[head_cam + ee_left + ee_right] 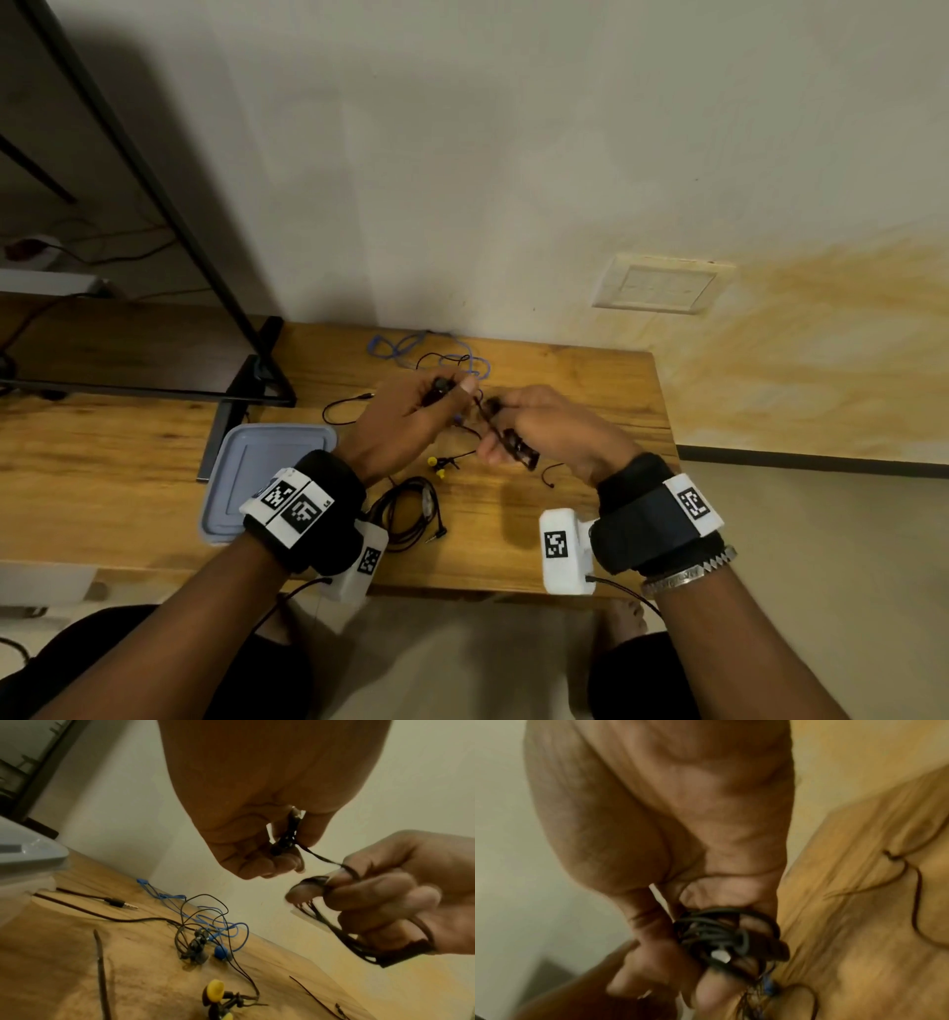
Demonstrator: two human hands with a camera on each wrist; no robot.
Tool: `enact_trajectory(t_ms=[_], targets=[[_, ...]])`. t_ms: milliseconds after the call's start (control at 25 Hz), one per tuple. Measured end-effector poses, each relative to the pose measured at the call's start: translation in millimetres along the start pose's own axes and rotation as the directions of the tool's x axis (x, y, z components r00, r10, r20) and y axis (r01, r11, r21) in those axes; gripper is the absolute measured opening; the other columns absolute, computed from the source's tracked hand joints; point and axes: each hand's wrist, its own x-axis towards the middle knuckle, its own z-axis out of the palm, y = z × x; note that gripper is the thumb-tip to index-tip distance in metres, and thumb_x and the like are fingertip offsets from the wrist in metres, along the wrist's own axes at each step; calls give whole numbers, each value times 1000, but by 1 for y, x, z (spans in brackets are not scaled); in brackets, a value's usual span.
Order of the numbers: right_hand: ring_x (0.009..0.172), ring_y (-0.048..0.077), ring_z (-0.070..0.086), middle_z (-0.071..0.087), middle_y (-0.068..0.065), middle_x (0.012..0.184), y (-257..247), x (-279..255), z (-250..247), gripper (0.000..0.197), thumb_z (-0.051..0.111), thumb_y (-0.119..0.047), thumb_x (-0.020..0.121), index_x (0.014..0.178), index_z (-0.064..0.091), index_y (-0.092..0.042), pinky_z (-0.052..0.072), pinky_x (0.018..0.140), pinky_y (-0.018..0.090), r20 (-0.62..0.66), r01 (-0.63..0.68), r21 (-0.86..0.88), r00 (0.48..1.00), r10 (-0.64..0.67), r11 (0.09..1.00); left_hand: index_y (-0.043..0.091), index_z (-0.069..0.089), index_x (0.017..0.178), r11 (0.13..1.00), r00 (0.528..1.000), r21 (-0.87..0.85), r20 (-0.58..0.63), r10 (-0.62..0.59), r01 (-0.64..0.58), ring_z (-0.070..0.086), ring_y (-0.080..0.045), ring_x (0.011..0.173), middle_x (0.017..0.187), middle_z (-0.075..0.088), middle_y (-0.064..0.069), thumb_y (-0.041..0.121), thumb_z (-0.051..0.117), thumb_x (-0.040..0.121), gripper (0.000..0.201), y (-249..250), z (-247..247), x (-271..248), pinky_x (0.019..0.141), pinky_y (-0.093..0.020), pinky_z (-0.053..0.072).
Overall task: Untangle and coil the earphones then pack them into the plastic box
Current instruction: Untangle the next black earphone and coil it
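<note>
Black earphones [518, 448] are wound in loops round the fingers of my right hand [506, 437], above the middle of the wooden table [590, 390]. The right wrist view shows that coil [718, 935] tight round the curled fingers of my right hand [706, 953]. My left hand [447, 393] pinches the earbud end [284, 839] of the same cable, which runs taut across to the right hand [359, 894]. The plastic box [267, 478], its blue-grey lid on, sits left of my left wrist.
On the table lie a tangle of blue earphones [205, 923] with a black cable and jack [120, 902], yellow-tipped earbuds [436, 465], and a coiled black earphone [411, 514] near the front edge. A dark metal stand [246, 380] rises at the left, and the wall is close behind.
</note>
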Motion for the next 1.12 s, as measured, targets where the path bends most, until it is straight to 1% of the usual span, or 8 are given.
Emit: enact_trajectory(t_ms=[80, 280, 360, 480, 680, 880, 1000, 1120], targets=[[53, 15, 52, 63, 7, 68, -9, -7, 8, 30, 42, -11, 107, 117, 65, 5, 52, 60, 30, 149, -50, 221, 989, 17, 974, 23, 64, 89, 1000, 998, 29, -58, 1, 1, 59, -15, 65, 73, 64, 8, 41, 54, 109, 29, -6, -3, 2, 65, -43, 49], [41, 11, 24, 28, -2, 55, -19, -13, 5, 59, 31, -39, 109, 98, 73, 2, 35, 56, 31, 255, -83, 441, 966, -36, 894, 21, 67, 116, 999, 988, -32, -157, -6, 1, 69, -8, 96, 105, 72, 5, 33, 65, 104, 17, -7, -4, 6, 80, -36, 58], [41, 9, 22, 29, -5, 50, -19, -15, 7, 59, 35, -46, 111, 91, 71, -3, 32, 54, 29, 180, -54, 410, 983, -23, 911, 29, 60, 141, 988, 997, -157, -74, -20, 8, 65, -10, 120, 130, 68, 5, 26, 61, 107, 34, -3, -6, 6, 97, -34, 56], [42, 8, 24, 49, -5, 55, -20, -16, 11, 56, 41, -54, 111, 99, 75, -11, 25, 52, 29, 63, -33, 390, 998, 9, 920, 24, 50, 154, 959, 995, -285, 94, 21, 6, 72, -16, 112, 125, 75, -5, 16, 60, 106, 49, 7, -2, 4, 107, -35, 54], [40, 9, 32, 48, -2, 57, -18, -15, 19, 60, 39, -59, 109, 74, 61, -15, 26, 47, 27, -126, 7, 289, 992, 31, 957, 12, 65, 139, 975, 982, -220, 172, 78, -39, 73, -33, 110, 112, 76, -18, 20, 55, 110, 31, 0, 8, 5, 106, -51, 55], [42, -1, 52, 62, -7, 54, -8, -9, 27, 68, 34, -54, 112, 63, 65, -17, 39, 56, 22, -367, 53, -99, 926, -86, 994, 15, 70, 135, 996, 998, -92, 64, 17, -11, 78, -20, 104, 112, 81, -4, 26, 59, 106, 33, -7, 21, 4, 96, -54, 60], [52, 2, 60, 66, -4, 64, -8, -4, 23, 44, 50, -44, 110, 76, 62, -18, 45, 56, 19, -436, 75, -98, 893, -111, 992, 17, 78, 123, 999, 998, -15, -27, 52, -52, 77, -15, 100, 108, 82, 2, 23, 65, 103, 25, -10, 21, 5, 90, -48, 62], [56, 15, 57, 67, 12, 78, -8, -3, 14, 18, 69, -25, 103, 94, 59, -12, 46, 56, 32, -305, 105, 227, 952, -32, 968, 16, 81, 112, 998, 996, -59, -84, -1, -4, 75, -9, 88, 99, 81, 1, 20, 70, 101, 16, -14, 12, 10, 77, -39, 60]])
